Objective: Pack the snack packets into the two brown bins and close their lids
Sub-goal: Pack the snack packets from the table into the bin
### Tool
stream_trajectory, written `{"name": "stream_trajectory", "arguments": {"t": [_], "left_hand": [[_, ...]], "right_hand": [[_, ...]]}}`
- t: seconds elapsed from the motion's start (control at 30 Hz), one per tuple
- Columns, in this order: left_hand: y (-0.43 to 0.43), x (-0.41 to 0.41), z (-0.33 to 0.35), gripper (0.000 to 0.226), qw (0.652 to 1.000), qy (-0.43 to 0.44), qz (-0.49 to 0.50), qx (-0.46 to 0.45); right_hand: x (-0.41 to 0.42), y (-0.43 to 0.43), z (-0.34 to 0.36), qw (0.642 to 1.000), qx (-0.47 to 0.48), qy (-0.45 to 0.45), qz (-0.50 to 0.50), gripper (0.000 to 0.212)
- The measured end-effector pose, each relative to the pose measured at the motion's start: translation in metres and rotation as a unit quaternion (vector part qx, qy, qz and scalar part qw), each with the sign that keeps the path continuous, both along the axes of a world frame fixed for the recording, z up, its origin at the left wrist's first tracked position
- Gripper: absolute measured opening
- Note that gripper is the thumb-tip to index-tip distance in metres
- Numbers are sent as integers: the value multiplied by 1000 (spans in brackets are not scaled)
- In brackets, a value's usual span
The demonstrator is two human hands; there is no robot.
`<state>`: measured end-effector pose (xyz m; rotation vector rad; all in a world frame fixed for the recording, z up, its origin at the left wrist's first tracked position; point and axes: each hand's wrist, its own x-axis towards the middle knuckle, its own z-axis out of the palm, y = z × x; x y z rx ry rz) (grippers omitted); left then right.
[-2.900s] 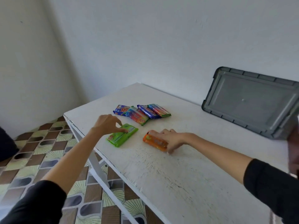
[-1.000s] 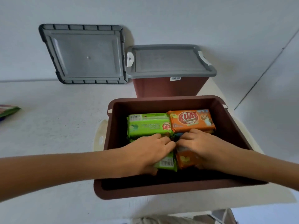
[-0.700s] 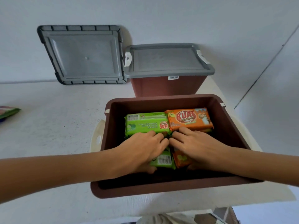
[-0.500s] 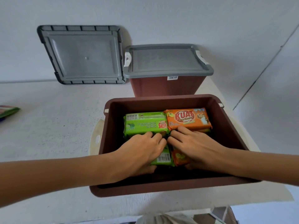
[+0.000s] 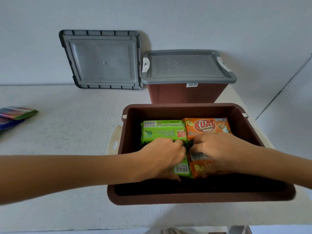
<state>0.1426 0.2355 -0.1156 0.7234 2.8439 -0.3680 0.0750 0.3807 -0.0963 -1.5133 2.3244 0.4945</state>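
An open brown bin [image 5: 185,198] sits near the table's front edge. At its back lie a green snack packet [image 5: 162,132] and an orange snack packet [image 5: 207,126] side by side. My left hand [image 5: 162,157] reaches into the bin and grips a second green packet [image 5: 181,168], fingers curled over its far edge. Beside it, my right hand [image 5: 217,149] grips a second orange packet [image 5: 199,168] the same way. Both packets lie in the bin's front half, touching each other. A second brown bin [image 5: 185,93] stands behind, with its grey lid [image 5: 187,66] on.
A loose grey lid [image 5: 101,59] leans against the wall at the back left. Several colourful snack packets [image 5: 16,114] lie at the table's far left. A white latch [image 5: 114,141] hangs on the open bin's left side. The table's right edge runs close to the bins.
Both hands picked up a green and an orange packet from the table and brought them into the open bin. In the last second their fingers curled tighter over the packets' far edges.
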Motion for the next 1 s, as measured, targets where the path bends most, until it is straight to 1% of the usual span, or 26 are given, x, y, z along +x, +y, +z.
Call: {"name": "stream_trajectory", "arguments": {"t": [0.07,0.17,0.27,0.33,0.43,0.53,0.63,0.7,0.77,0.8,0.9,1.0], "left_hand": [[7,-1,-1,65,999,29,-22,-37],[12,2,-9,60,993,74,-51,-74],[11,3,-12,60,992,81,-57,-82],[8,-1,-9,61,992,69,-68,-83],[-3,-6,-2,61,998,10,-55,-37],[-19,-4,12,52,998,-23,-49,22],[-44,4,31,44,992,6,-46,120],[-68,13,43,38,980,67,-47,182],[-97,26,51,36,965,117,-5,236],[-112,33,54,35,957,132,31,255],[-161,56,64,36,933,182,163,265],[-219,85,70,28,883,239,292,278]], "right_hand": [[5,-1,-6,1000,6,20,15,55],[11,2,-14,999,-8,31,19,53],[11,5,-15,999,-41,30,12,54],[8,8,-14,999,-52,15,6,56],[-2,8,-4,997,-73,-25,0,54],[-12,1,12,993,-104,-45,-17,57],[-20,-18,33,983,-169,-60,-25,58],[-23,-39,45,973,-217,-78,-21,54],[-23,-66,53,962,-253,-97,-7,50],[-22,-83,56,957,-271,-106,5,48],[-14,-145,62,941,-314,-119,47,46],[-1,-218,65,926,-341,-123,105,49]]}}
